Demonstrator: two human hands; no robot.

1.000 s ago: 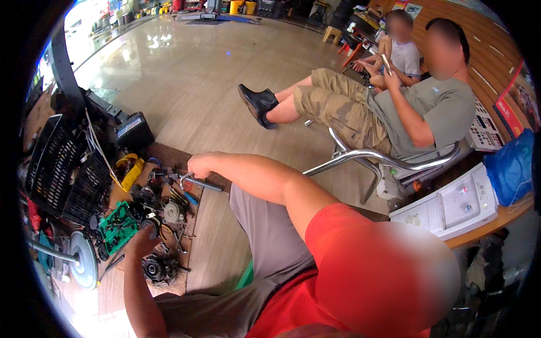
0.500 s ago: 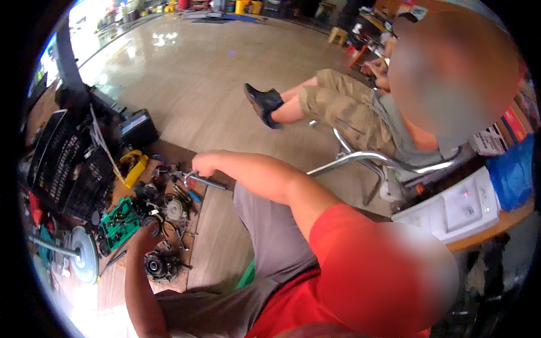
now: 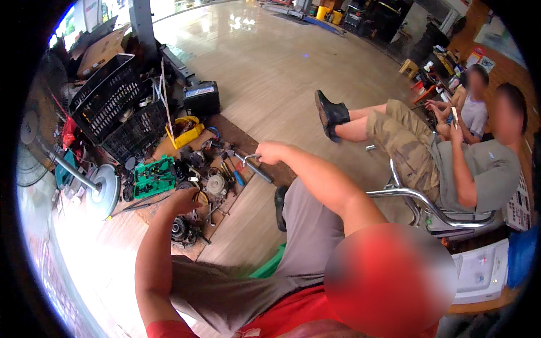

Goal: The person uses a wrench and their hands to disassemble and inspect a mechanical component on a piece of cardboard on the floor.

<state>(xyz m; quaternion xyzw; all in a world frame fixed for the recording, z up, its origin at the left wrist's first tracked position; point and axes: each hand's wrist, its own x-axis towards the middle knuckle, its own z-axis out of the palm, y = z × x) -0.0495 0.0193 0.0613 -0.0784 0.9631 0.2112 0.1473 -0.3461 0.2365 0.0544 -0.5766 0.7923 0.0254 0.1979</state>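
Pinching a bent silver bar (image 3: 248,159), the right hand (image 3: 273,152) stays next to the grey tube (image 3: 260,173) by the brown board (image 3: 239,134). The view has swung left, but both hands keep near the same parts, so the work looks no further along. The left hand (image 3: 183,203) is beside the green case (image 3: 153,177); its fingertips hide, so its grip cannot be told.

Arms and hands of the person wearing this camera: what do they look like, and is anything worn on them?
They're ordinary human arms, bare along the forearms. The left hand and right hand show no gloves, and I see no watch or cable. A short red sleeve shows on the left; blurring hides the right shoulder.
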